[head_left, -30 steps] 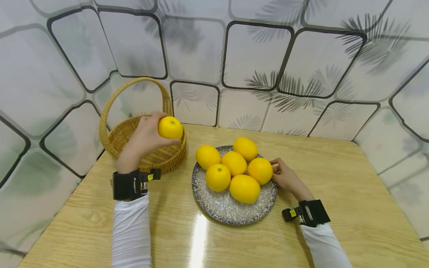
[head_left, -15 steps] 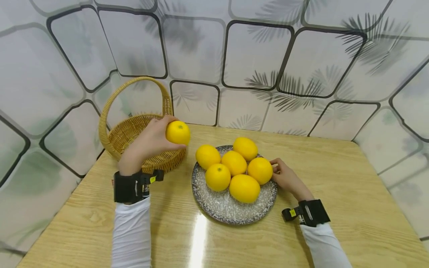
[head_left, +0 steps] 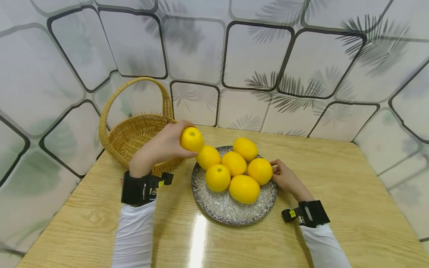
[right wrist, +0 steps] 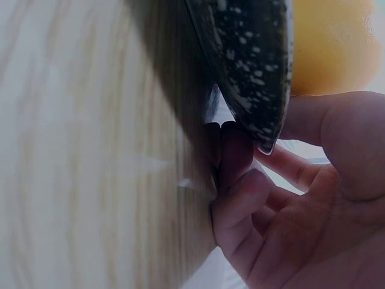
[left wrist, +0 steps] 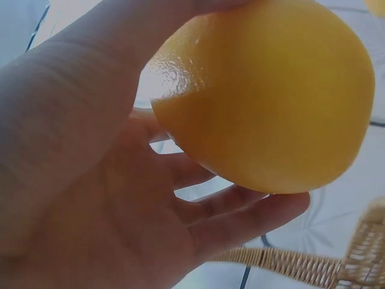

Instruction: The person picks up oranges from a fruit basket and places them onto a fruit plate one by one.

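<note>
My left hand (head_left: pixel 167 143) holds a yellow-orange orange (head_left: pixel 191 139) between thumb and fingers, raised beside the plate's far left side. In the left wrist view the fingers curl round the underside of that orange (left wrist: pixel 271 96). Several more oranges (head_left: pixel 244 189) lie grouped on a speckled grey plate (head_left: pixel 228 213) with a dark rim. At the plate's right edge, my right hand (head_left: pixel 286 178) grips the rim. The right wrist view has the plate rim (right wrist: pixel 255 72) between the thumb and the curled fingers, close to an orange (right wrist: pixel 331 48).
A wicker basket (head_left: pixel 115 139) with a tall arched handle stands at the back left, behind my left forearm; its visible inside holds no fruit. The wooden table (head_left: pixel 342 186) ends at a patterned wall covering (head_left: pixel 254 56) at the back and sides.
My left hand has carried the orange from over the basket rightward and slightly toward me, to the plate's left edge. The right hand, plate and other oranges stay put.
</note>
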`<action>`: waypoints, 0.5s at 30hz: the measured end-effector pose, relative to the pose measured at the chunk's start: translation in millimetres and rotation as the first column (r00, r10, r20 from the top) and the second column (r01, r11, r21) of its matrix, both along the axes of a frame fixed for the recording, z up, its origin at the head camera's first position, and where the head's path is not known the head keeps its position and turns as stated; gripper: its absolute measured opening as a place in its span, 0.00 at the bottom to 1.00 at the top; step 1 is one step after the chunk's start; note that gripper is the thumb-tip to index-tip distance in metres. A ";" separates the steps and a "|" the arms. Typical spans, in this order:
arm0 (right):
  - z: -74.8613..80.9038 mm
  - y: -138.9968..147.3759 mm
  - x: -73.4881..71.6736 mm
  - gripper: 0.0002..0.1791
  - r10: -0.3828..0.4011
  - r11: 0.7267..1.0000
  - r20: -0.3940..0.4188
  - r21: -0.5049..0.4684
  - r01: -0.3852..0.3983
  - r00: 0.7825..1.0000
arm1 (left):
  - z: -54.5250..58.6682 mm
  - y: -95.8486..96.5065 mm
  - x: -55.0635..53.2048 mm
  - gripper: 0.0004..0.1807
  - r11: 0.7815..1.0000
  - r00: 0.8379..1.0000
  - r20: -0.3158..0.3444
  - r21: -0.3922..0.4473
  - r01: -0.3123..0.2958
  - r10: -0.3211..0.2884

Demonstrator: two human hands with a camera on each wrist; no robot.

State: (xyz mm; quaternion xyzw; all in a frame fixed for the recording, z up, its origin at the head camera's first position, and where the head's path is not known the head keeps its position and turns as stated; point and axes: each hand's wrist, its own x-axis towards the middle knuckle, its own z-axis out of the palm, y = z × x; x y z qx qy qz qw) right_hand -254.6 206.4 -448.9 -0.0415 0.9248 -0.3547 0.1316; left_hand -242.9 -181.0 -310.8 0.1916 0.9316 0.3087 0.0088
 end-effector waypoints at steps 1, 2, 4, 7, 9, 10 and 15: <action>0.0 -0.1 0.2 0.26 -0.002 1.000 0.000 0.000 0.002 1.000 | -0.9 2.8 -0.3 0.41 1.000 1.000 -0.001 -0.006 0.015 -0.015; -0.1 0.0 0.3 0.26 0.000 1.000 0.000 0.001 0.000 1.000 | -1.7 5.7 -0.3 0.41 0.999 1.000 -0.001 -0.017 0.030 -0.030; -0.2 -0.1 0.5 0.26 -0.002 1.000 0.004 0.004 0.002 1.000 | -3.8 11.8 0.2 0.41 0.998 0.999 0.018 -0.045 0.049 -0.048; -0.3 -0.7 1.2 0.26 -0.004 1.000 0.009 0.008 0.004 1.000 | -7.0 20.2 1.9 0.41 0.993 0.995 0.066 -0.085 0.077 -0.072; -0.4 -1.0 1.4 0.26 -0.004 1.000 0.011 0.010 0.004 1.000 | -8.8 25.0 3.3 0.41 0.990 0.992 0.107 -0.108 0.085 -0.073; -0.3 -1.1 1.4 0.26 -0.003 1.000 0.008 0.010 0.003 1.000 | -9.4 27.1 3.8 0.41 0.989 0.990 0.121 -0.119 0.090 -0.075; 0.7 -1.3 1.0 0.26 0.006 1.000 -0.006 0.010 -0.006 1.000 | -10.6 33.9 6.2 0.41 0.980 0.982 0.184 -0.186 0.075 -0.040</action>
